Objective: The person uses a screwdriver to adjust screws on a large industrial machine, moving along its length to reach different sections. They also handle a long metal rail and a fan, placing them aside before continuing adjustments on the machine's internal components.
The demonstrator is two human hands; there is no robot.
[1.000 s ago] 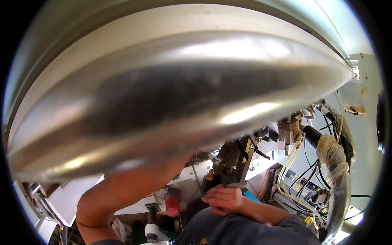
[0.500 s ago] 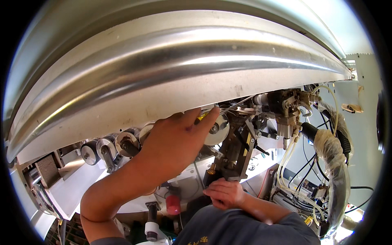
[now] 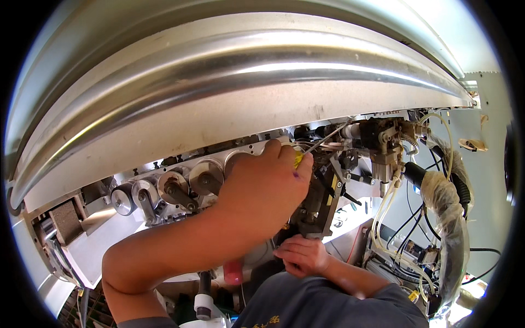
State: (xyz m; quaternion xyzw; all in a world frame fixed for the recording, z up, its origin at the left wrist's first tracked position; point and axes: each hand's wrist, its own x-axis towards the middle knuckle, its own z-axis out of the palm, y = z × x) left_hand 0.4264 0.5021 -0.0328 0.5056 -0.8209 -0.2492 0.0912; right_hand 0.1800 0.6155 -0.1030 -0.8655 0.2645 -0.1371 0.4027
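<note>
My left hand point(image 3: 265, 183) is closed around a screwdriver point(image 3: 298, 159). A bit of its yellow handle shows between the fingers, and its thin metal shaft slants up and right toward the black fittings under the steel beam. My right hand point(image 3: 302, 255) rests low, just under the foot of a dark metal bracket point(image 3: 315, 221). Its fingers are curled together, and whatever they grip, if anything, is hidden. Left of my left hand runs a row of several metal rollers point(image 3: 206, 177) on crank arms.
A long shiny steel tube point(image 3: 262, 57) bends across the top, above the work area. On the right hang a plastic-wrapped hose point(image 3: 445, 218), clear tubes and black cables. A red cylinder point(image 3: 233, 272) and a white-collared post point(image 3: 204, 303) stand near my body.
My left hand has moved right with the screwdriver, uncovering more of the rollers and covering the round disc beside the bracket. My right hand has stayed nearly still.
</note>
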